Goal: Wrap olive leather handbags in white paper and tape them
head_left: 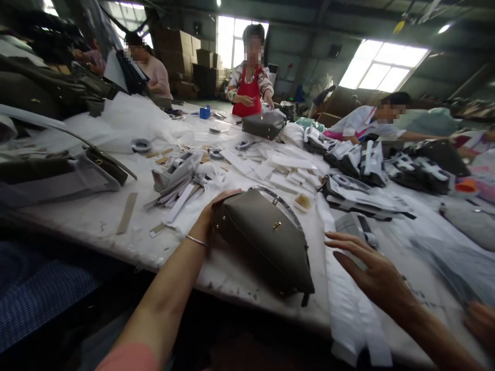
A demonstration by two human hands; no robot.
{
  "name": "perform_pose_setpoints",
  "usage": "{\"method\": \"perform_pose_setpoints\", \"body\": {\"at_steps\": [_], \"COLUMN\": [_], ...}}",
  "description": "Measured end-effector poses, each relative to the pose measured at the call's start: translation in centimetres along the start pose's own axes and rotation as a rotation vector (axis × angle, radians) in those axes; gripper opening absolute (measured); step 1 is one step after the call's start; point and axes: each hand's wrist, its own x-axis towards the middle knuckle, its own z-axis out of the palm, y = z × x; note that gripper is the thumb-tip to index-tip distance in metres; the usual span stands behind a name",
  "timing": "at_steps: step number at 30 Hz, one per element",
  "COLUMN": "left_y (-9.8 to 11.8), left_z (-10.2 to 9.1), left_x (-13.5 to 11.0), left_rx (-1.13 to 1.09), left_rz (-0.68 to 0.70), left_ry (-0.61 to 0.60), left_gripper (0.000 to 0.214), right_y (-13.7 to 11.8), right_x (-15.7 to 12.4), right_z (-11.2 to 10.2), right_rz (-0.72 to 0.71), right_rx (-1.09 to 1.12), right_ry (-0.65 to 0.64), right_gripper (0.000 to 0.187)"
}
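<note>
A dark olive leather handbag (266, 242) lies tilted on the table in front of me, with small gold hardware on its face and a wrapped handle (284, 203) along its top edge. My left hand (220, 200), with a bangle at the wrist, grips the bag's left end; its fingers are mostly hidden behind the leather. To the right of the bag, my right hand (359, 257) is open, its fingers stretched out toward the bag and apart from it. A grey-white wrapped piece (353, 232) lies just beyond those fingers.
Paper strips (286, 162) cover the table's middle, near a small tray (302, 202) and tape rolls (141, 146). Wrapped bags (348, 154) line the right; another bag (58, 172) lies left. A person in a red apron (247, 93) stands opposite. A blurred hand (479, 319) shows lower right.
</note>
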Motion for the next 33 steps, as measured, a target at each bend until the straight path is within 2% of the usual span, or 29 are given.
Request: {"method": "perform_pose_setpoints", "body": {"at_steps": [2,4,6,8,11,14,16,19,22,24,26,28,29,30,33], "left_y": [0.8,1.0,0.7,0.1,-0.8,-1.3,-1.4,-0.7,1.3,3.1,4.6,5.2,5.1,4.8,2.9], "left_z": [-1.1,-1.9,-2.3,-2.2,-1.2,0.3,1.2,2.0,2.2,2.5,3.1,4.3,5.0,5.7,7.5], "left_x": [-0.5,-1.5,-2.8,-4.0,-5.6,-6.5,-6.6,-6.1,-6.0,-6.8,-8.5,-10.6,-11.6,-12.5,-14.0], "left_rx": [0.002,0.027,0.082,0.134,0.171,0.171,0.268,0.507,0.611,0.683,0.789,0.911,0.978,1.046,1.219], "left_rz": [-0.049,-0.109,-0.149,-0.161,-0.151,-0.109,-0.060,0.002,0.044,0.133,0.299,0.474,0.529,0.566,0.585], "left_ry": [-0.142,-0.235,-0.241,-0.197,-0.129,-0.079,-0.054,-0.040,-0.019,-0.073,-0.256,-0.460,-0.504,-0.500,-0.383], "left_gripper": [0.059,0.062,0.065,0.070,0.073,0.068,0.061,0.055,0.056,0.050,0.044,0.047,0.050,0.053,0.047], "right_y": [-2.6,-5.5,-7.8,-8.9,-8.2,-6.3,-5.4,-4.8,-4.8,-4.9,-4.8,-4.5,-4.2,-4.0,-3.2], "right_x": [0.3,0.8,1.1,1.3,1.2,1.0,1.0,1.2,1.4,1.3,1.2,1.1,1.1,1.1,1.3], "right_z": [0.2,1.5,3.7,5.9,7.7,7.5,7.0,6.7,7.1,7.5,7.8,8.0,8.2,8.3,8.8], "right_rz": [0.004,-0.058,-0.139,-0.185,-0.162,-0.134,-0.131,-0.112,-0.090,-0.084,-0.086,-0.092,-0.095,-0.099,-0.122], "right_rx": [0.034,0.050,0.021,-0.034,-0.080,-0.068,-0.063,-0.076,-0.102,-0.113,-0.121,-0.133,-0.142,-0.154,-0.199], "right_ry": [-0.027,-0.106,-0.216,-0.324,-0.430,-0.475,-0.481,-0.474,-0.485,-0.488,-0.472,-0.450,-0.442,-0.437,-0.446], "right_gripper": [0.032,0.044,0.061,0.075,0.085,0.086,0.087,0.087,0.084,0.084,0.084,0.081,0.080,0.078,0.077]}}
